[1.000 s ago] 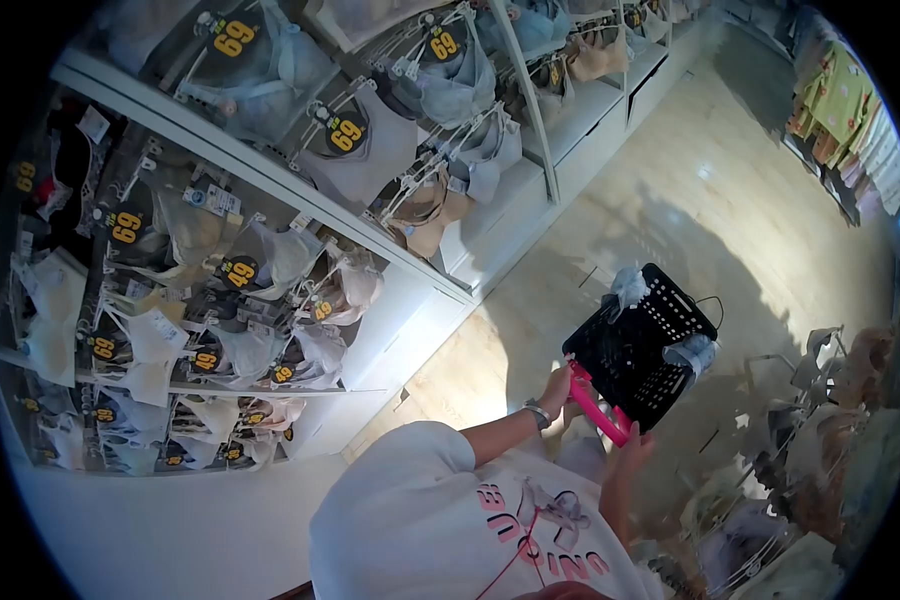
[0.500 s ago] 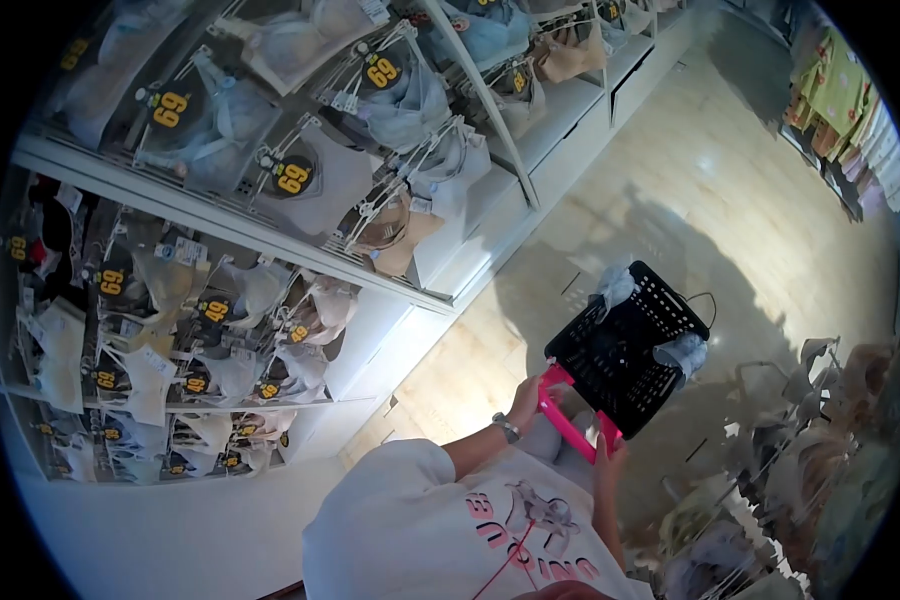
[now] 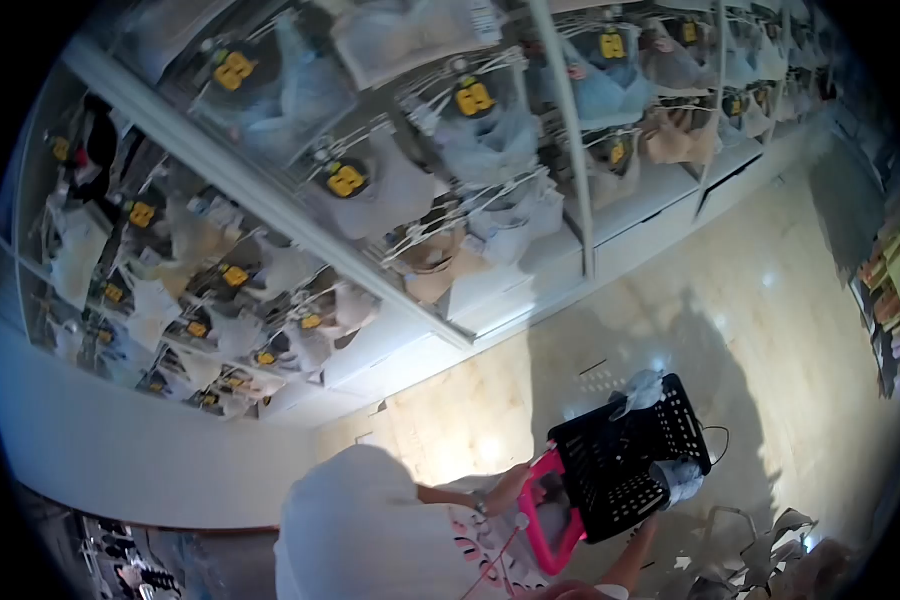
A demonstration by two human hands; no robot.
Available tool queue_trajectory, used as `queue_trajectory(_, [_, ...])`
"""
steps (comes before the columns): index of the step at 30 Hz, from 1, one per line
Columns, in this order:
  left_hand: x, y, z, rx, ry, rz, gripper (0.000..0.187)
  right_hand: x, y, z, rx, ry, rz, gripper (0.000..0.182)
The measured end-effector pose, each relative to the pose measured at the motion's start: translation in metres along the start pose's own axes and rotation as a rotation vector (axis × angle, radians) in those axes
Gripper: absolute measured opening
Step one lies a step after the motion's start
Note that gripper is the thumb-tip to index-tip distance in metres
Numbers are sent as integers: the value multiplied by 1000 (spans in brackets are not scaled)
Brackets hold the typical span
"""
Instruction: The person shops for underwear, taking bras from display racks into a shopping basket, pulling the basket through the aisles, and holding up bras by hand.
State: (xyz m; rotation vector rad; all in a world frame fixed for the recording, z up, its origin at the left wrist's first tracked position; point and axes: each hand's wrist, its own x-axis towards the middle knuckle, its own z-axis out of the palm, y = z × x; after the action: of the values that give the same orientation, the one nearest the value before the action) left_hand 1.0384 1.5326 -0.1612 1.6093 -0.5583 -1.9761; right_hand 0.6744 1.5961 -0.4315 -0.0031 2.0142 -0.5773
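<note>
A black perforated shopping basket [image 3: 620, 460] with a pink handle [image 3: 535, 525] is in front of my body at the lower right. My left hand [image 3: 511, 488], with a watch at the wrist, is closed round the handle at its upper corner. Against the basket's near right side is my right hand [image 3: 644, 530]; its fingers are hidden behind the wall, so their grip does not show. A pale bra [image 3: 642, 390] hangs over the basket's far left rim. A grey-blue bra [image 3: 678, 480] hangs over the opposite rim, just above my right hand.
Wall racks [image 3: 315, 230] of bras with yellow number tags run along the left and top. A white ledge [image 3: 530, 310] borders the tiled floor [image 3: 450, 400]. Hanging garments [image 3: 885, 290] stand at the far right, with more bras [image 3: 770, 545] at the lower right.
My view has turned, and the racks have shifted right in it. My right hand has left the pink handle and moved to the basket's side. My left hand stays on the handle.
</note>
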Motion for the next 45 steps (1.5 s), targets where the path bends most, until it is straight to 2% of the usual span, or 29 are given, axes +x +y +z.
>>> queue_trajectory(2, [25,-30,-23,-131,-78,-17,30,34,-20,7,285,-8,33,57])
queue_trajectory(5, [7,-12,-9,-54,24,-57,39,79,-33,10,560,-31,81,58])
queue_trajectory(8, [1,-7,-2,-46,-8,13,47,109,-22,8,719,-47,136,59])
queue_trajectory(14, [-5,13,18,151,28,-52,53,127,10,-5,891,-57,204,62])
queue_trajectory(25, [1,17,33,201,18,-48,54,144,46,-19,1176,-88,203,68])
queue_trajectory(26, [0,21,40,196,16,-51,53,124,22,-28,1183,-27,202,69])
queue_trajectory(28, [0,23,45,205,22,-52,48,137,30,-30,1141,45,188,77])
queue_trajectory(31, [2,24,47,225,47,-79,48,175,52,-20,1245,9,257,86])
queue_trajectory(32, [4,22,45,241,57,-75,51,146,31,-31,1312,39,284,80])
queue_trajectory(35, [6,19,43,255,68,-66,55,158,34,-27,1449,28,284,66])
queue_trajectory(36, [10,18,45,244,72,-49,55,143,24,-32,1446,37,127,60])
queue_trajectory(38, [7,19,43,255,77,-62,55,132,27,-29,1628,-2,-73,49])
queue_trajectory(39, [5,21,43,275,69,-81,55,165,54,-15,1682,-28,-118,42])
queue_trajectory(40, [3,23,49,312,100,-73,55,196,69,-3,1691,55,-176,31])
queue_trajectory(41, [6,23,51,317,115,-87,55,168,44,-16,1766,215,-219,21])
queue_trajectory(42, [6,22,49,318,139,-93,55,245,85,5,1944,157,-168,27])
queue_trajectory(43, [5,21,48,308,170,-87,56,180,33,-22,1848,438,-141,27])
queue_trajectory(45, [6,25,46,331,144,-101,56,125,-3,-43,1967,418,-318,36])
